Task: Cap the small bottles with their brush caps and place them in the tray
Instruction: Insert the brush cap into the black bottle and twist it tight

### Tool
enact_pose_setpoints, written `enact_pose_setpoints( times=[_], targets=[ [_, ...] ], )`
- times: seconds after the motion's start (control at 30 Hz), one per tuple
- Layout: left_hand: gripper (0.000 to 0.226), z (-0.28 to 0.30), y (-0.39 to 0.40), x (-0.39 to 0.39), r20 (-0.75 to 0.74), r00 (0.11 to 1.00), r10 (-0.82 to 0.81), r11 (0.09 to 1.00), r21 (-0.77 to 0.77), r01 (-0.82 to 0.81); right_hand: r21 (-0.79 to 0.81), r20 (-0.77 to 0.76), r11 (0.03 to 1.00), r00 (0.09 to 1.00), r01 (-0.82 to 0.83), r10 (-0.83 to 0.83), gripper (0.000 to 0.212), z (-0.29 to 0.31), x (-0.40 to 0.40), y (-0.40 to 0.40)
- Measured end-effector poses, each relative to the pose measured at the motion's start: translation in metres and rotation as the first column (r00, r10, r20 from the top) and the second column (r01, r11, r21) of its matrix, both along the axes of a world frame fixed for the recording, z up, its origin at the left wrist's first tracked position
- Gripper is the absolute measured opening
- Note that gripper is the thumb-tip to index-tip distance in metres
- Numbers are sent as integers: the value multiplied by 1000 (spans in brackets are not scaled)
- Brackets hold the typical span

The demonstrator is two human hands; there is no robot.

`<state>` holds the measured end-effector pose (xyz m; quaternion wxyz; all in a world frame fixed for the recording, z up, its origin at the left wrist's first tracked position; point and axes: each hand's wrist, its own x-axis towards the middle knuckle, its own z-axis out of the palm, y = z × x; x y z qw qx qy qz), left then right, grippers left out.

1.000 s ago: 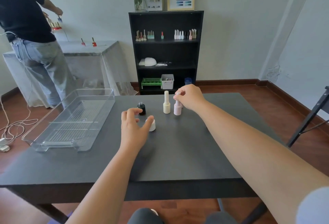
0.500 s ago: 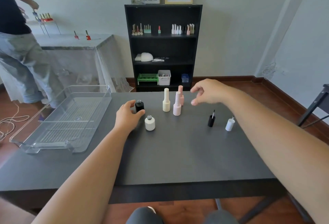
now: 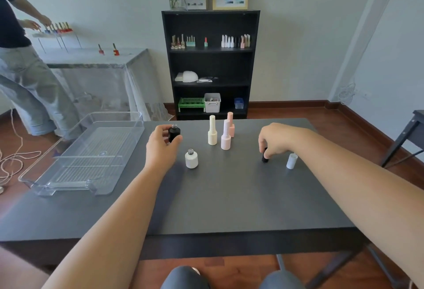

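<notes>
Left hand (image 3: 161,148) grips the upright black bottle (image 3: 174,133), centre-left of frame; right hand (image 3: 276,140) closes on the upright black cap (image 3: 265,157), centre-right, well apart across the surface (image 3: 229,197)

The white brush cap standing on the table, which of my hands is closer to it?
Right. Your right hand is just left of the white brush cap, closed on the black brush cap. Your left hand is far across the table, holding the black bottle.
</notes>
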<state>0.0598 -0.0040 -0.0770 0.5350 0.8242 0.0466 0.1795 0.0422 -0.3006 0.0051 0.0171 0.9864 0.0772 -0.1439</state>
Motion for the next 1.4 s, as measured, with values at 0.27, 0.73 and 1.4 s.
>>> enact_pose_setpoints(
  times=[0.27,0.73,1.4],
  targets=[
    [37,20,-13,-63,200,977,-76,991,-95,96,667,236,740,967,-87,-100,15,5,-22,9],
    [42,-26,-38,-131,136,970,-202,967,-129,219,962,70,-253,988,-103,-139,38,-37,-87,77],
    [43,-30,-33,-132,149,957,-249,937,-211,277,938,-7,-346,997,-21,-79,33,-54,-95,97]
  ],
)
